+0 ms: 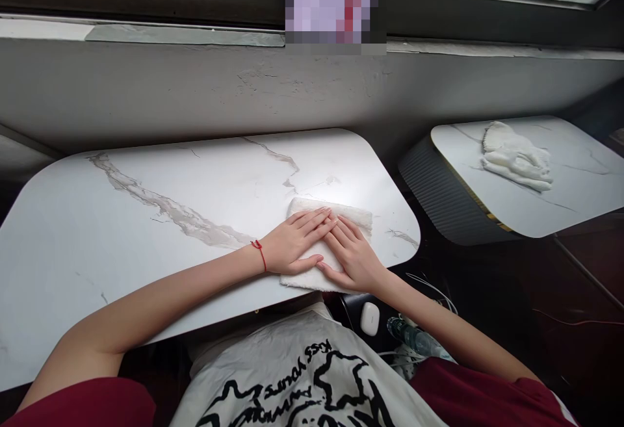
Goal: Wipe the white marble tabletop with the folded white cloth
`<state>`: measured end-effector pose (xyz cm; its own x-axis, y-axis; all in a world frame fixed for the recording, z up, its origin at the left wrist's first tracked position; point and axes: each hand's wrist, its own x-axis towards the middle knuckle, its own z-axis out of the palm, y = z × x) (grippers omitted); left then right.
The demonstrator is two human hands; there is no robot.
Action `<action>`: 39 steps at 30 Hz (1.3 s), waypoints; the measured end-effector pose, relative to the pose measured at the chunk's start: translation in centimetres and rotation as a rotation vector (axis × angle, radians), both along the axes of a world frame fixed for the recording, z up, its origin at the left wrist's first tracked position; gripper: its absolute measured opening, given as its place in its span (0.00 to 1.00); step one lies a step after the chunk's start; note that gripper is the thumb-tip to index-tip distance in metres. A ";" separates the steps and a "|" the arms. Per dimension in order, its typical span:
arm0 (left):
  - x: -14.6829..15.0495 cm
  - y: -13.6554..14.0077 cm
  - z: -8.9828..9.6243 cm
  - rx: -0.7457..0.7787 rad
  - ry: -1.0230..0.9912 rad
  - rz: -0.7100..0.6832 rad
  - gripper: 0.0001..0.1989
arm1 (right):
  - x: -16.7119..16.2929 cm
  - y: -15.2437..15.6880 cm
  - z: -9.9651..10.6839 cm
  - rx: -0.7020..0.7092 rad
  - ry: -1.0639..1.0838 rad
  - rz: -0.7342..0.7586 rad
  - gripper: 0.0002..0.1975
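A folded white towel (312, 277) lies flat on a white marble-patterned tabletop (234, 186), close to its front right edge. My left hand (299, 242) rests palm down on the towel, fingers stretched out and pointing right. Beside it my right hand (353, 255) also presses flat on the cloth, its fingers extended toward the upper left. The fingertips of both hands meet and slightly overlap near the towel's middle. A red string bracelet (260, 255) circles my left wrist.
On a second marble-patterned table (526, 212) at the right lies a crumpled white cloth (517, 157). Below the near table's right end are a white earbud case (370, 319), a plastic bottle (414, 336) and white cables (433, 287). A grey wall (195, 89) stands behind.
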<state>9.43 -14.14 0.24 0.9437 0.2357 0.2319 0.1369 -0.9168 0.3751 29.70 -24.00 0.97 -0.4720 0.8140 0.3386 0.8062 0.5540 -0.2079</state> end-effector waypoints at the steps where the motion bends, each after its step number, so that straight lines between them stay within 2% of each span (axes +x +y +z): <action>1: 0.0 0.2 0.0 -0.005 -0.003 0.002 0.39 | 0.0 0.2 0.0 -0.007 0.003 -0.001 0.32; 7: -0.3 2.0 -0.1 -0.044 -0.033 0.015 0.39 | 0.0 2.0 0.1 -0.025 0.029 0.003 0.31; 18: -1.5 6.3 -0.3 -0.052 -0.025 0.120 0.38 | -1.0 8.3 0.2 0.005 -0.002 0.083 0.23; 28: -1.9 9.7 -0.2 -0.021 -0.018 0.252 0.36 | -0.6 14.0 -0.5 0.009 0.000 0.162 0.25; 39: -0.6 14.9 0.1 0.026 0.001 0.346 0.34 | 0.7 20.7 -1.2 0.020 0.004 0.166 0.25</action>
<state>8.82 0.79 0.36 0.8090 0.5359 0.2413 0.4417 -0.8252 0.3520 30.44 -3.30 -0.24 -0.5985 0.7178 0.3557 0.7022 0.6838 -0.1984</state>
